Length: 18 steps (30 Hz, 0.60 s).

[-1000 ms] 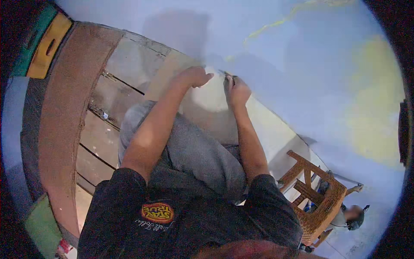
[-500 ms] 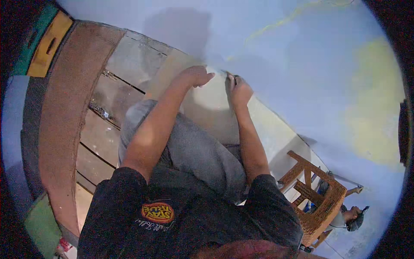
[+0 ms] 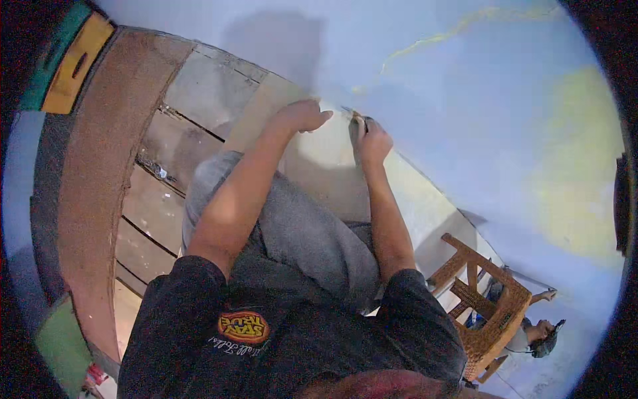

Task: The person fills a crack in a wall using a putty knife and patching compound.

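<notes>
Easing right hand (image 3: 376, 141) slightly rightward, gripping slim tool (image 3: 349, 110); curling left hand (image 3: 306, 116), hiding any hold. Continuing work beside wall (image 3: 425, 100).

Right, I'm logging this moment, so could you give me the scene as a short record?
Left hand: over a pale surface by the wall; hold unclear
Right hand: grips a slim tool, its tip toward the wall
Wall: pale blue with yellow areas
Lower right: brown stool, another person beyond
Upper left: yellow panel
</notes>
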Tool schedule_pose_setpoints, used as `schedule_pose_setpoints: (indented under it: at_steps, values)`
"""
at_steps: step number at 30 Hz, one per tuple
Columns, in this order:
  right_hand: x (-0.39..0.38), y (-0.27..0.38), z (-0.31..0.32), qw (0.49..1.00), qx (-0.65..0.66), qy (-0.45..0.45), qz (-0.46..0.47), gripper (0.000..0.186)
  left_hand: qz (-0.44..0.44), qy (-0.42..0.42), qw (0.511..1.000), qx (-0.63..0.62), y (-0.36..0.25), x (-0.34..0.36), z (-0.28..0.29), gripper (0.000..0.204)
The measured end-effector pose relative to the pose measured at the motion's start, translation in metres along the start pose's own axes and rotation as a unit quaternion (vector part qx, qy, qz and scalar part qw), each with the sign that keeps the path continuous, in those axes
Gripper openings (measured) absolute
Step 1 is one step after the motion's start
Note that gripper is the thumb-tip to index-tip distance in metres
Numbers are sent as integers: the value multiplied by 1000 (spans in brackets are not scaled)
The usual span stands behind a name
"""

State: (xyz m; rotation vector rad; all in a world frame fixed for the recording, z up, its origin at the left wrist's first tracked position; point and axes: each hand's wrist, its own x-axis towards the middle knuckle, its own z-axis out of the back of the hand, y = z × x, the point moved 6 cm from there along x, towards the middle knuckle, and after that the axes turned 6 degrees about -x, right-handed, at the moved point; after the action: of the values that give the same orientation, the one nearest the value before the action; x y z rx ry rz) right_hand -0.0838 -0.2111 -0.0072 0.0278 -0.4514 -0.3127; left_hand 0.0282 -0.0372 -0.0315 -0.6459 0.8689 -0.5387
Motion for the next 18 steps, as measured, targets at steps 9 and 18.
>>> schedule_pose_setpoints:
  at_steps: [9, 18]
  values:
    - [-4, -16, 0, 999, 39, -31, -7, 33, -16, -14, 999, 26, -6, -2, 1, 71]
    - [-1, -17, 6, 999, 37, -30, -5, 28, 13, -1, 1000, 11, -10, -6, 1, 68]
